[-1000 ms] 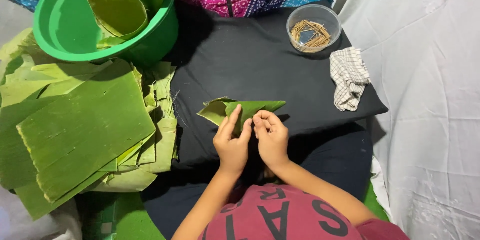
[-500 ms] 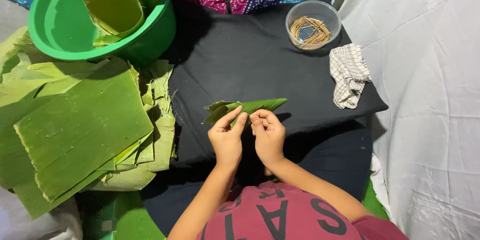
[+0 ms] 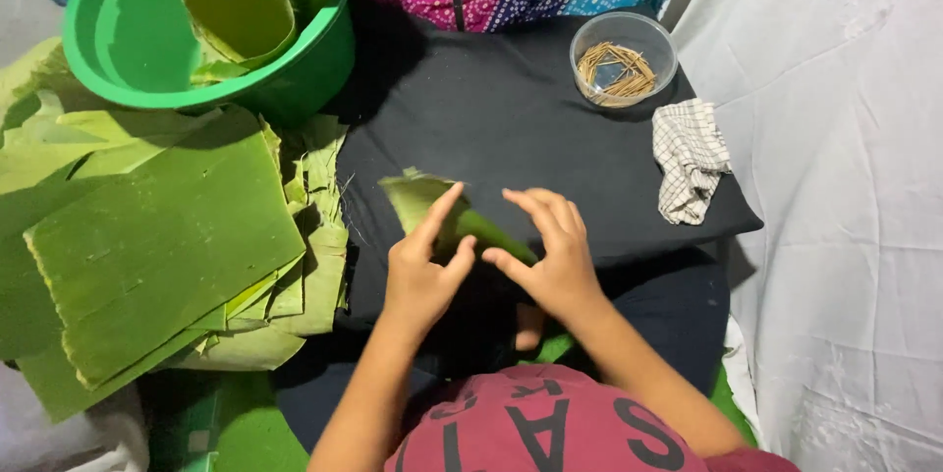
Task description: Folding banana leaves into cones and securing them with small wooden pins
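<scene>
We now see the folded leaf piece [image 3: 442,212] turned, its point toward us, under both hands instead of stretched rightward.
</scene>
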